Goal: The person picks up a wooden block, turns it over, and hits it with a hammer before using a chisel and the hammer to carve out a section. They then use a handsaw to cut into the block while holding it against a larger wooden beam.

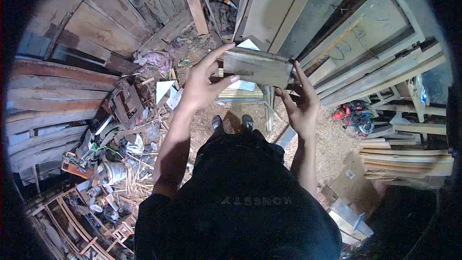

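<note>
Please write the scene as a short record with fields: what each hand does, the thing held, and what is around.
left hand: grips the left end of the wooden board
right hand: supports the board's right end
board: held flat, level, at chest height
floor: covered in sawdust
left side: wood scraps in a pile
right side: red power tool on the floor

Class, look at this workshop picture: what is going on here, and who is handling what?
A person in a black shirt stands on a sawdust-covered floor and holds a short, flat, weathered grey wooden board up in front of them with both bare hands. The left hand grips its left end, thumb underneath and fingers spread over the top; the right hand supports its right end. Long timber planks lean ahead, and scrap wood and clutter lie to the left.
</note>
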The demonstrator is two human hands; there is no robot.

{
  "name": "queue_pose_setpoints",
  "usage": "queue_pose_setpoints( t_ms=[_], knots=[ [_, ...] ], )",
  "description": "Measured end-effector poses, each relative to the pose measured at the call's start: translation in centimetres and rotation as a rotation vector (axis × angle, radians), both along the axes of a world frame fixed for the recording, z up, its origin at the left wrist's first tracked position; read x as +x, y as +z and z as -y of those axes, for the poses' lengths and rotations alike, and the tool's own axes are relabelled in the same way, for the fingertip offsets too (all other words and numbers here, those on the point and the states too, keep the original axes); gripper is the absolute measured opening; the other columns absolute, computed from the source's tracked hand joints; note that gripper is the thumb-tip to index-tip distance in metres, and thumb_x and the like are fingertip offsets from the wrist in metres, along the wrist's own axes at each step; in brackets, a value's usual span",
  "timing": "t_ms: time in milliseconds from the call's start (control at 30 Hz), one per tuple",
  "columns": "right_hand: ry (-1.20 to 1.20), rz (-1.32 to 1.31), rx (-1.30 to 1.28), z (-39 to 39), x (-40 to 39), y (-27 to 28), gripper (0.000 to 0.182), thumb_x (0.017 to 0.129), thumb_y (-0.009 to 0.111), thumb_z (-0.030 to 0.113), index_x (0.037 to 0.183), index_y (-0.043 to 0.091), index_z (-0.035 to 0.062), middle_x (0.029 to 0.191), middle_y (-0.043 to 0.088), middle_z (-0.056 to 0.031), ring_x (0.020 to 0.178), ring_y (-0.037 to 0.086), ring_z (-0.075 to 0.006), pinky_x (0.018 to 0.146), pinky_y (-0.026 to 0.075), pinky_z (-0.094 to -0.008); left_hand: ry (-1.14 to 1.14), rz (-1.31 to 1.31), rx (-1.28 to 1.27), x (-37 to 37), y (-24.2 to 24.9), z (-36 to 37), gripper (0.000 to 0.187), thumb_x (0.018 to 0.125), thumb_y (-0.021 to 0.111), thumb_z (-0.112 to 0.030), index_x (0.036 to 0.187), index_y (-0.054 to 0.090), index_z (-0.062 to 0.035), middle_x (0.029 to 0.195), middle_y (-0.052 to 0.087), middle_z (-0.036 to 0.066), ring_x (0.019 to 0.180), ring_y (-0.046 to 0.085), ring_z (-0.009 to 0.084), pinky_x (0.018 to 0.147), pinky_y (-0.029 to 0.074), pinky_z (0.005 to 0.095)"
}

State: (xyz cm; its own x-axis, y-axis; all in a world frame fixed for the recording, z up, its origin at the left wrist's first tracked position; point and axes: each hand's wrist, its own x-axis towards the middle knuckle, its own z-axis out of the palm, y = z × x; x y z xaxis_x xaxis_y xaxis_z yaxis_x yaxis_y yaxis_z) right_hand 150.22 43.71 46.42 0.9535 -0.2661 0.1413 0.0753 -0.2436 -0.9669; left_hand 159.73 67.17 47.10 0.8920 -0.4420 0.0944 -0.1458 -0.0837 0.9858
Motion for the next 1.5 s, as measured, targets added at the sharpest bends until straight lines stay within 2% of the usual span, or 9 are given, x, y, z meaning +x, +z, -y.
queue_pose_setpoints(
  t_ms=[367,467,533,767,800,833,1033,1200,1500],
  knots=[
    [0.018,-0.016,-0.049,0.8,-0.8,-0.4,0.074,0.082,0.073,-0.01,0.149,0.048,0.0091,0.136,0.058,-0.0172,0.101,0.067,-0.0202,0.082,0.061,-0.0328,0.042,0.142,0.041,-0.3,-2.8,-0.1,0.078,0.078,0.079,0.001,0.149,0.046,-0.0075,0.148,0.052,0.017,0.136,0.051,0.0251,0.114,0.041,0.0381],
    [-0.004,-0.023,-0.088,0.7,-0.6,-0.2,0.075,0.081,0.076,-0.009,0.148,0.049,0.0103,0.132,0.06,-0.0166,0.099,0.068,-0.0213,0.082,0.061,-0.0324,0.042,0.025,0.015,-0.7,-2.5,-0.2,0.076,0.079,0.078,0.002,0.148,0.047,-0.0074,0.147,0.053,0.016,0.136,0.051,0.0248,0.114,0.04,0.038],
    [-0.001,0.01,-0.077,0.6,-0.5,-0.4,0.075,0.081,0.076,-0.009,0.148,0.049,0.0104,0.129,0.062,-0.0169,0.101,0.068,-0.021,0.082,0.061,-0.033,0.025,0.057,0.029,-0.8,-2.0,-0.2,0.081,0.081,0.073,0.012,0.153,0.04,-0.0068,0.148,0.05,0.011,0.129,0.054,0.0206,0.11,0.045,0.0358],
    [0.001,0.038,0.0,0.4,0.0,0.1,0.071,0.083,0.076,-0.005,0.147,0.05,0.008,0.125,0.064,-0.0173,0.106,0.067,-0.0218,0.084,0.06,-0.0345,0.082,0.037,-0.005,-0.5,-1.7,0.1,0.076,0.085,0.071,0.011,0.152,0.043,-0.0095,0.136,0.059,0.009,0.119,0.06,0.0159,0.103,0.048,0.0315],
    [-0.023,0.07,-0.231,0.8,0.2,-0.1,0.069,0.085,0.075,-0.003,0.148,0.049,0.0077,0.124,0.064,-0.0173,0.106,0.066,-0.0219,0.085,0.06,-0.0348,0.093,0.064,0.0,-0.4,-1.1,0.2,0.074,0.086,0.071,0.01,0.151,0.043,-0.0089,0.13,0.063,0.009,0.115,0.062,0.0154,0.1,0.049,0.0306],
    [-0.024,0.089,-0.233,0.9,0.5,-0.1,0.069,0.085,0.075,-0.003,0.148,0.049,0.0077,0.124,0.064,-0.0173,0.106,0.066,-0.0219,0.085,0.06,-0.0348,0.093,0.083,-0.004,-0.3,-0.8,0.3,0.074,0.086,0.071,0.01,0.151,0.043,-0.0089,0.13,0.063,0.009,0.115,0.062,0.0154,0.1,0.049,0.0306],
    [-0.03,0.149,0.02,1.1,4.3,2.6,0.063,0.09,0.069,-0.004,0.149,0.046,0.0029,0.12,0.064,-0.0166,0.104,0.064,-0.0177,0.083,0.057,-0.0317,0.146,0.012,-0.207,2.7,0.9,1.5,0.068,0.085,0.074,0.007,0.146,0.049,-0.0078,0.125,0.066,0.011,0.115,0.062,0.0157,0.097,0.051,0.0295],
    [-0.063,0.351,-0.006,2.6,9.8,4.8,0.033,0.09,0.072,0.0,0.121,0.065,-0.0045,0.103,0.07,-0.0144,0.091,0.071,-0.0178,0.08,0.055,-0.0293,0.268,0.293,-0.085,7.0,4.1,2.5,0.049,0.083,0.08,-0.004,0.129,0.063,-0.0006,0.111,0.073,0.011,0.099,0.068,0.014,0.088,0.054,0.0285],
    [-0.075,0.469,-0.179,3.5,12.4,8.6,0.028,0.086,0.077,0.003,0.112,0.072,-0.0022,0.099,0.074,-0.0131,0.091,0.07,-0.017,0.081,0.055,-0.0297,0.215,0.435,-0.054,10.8,7.4,1.5,0.042,0.08,0.082,-0.004,0.12,0.068,0.0005,0.107,0.075,0.008,0.1,0.068,0.0115,0.091,0.053,0.0285]
  ],
)
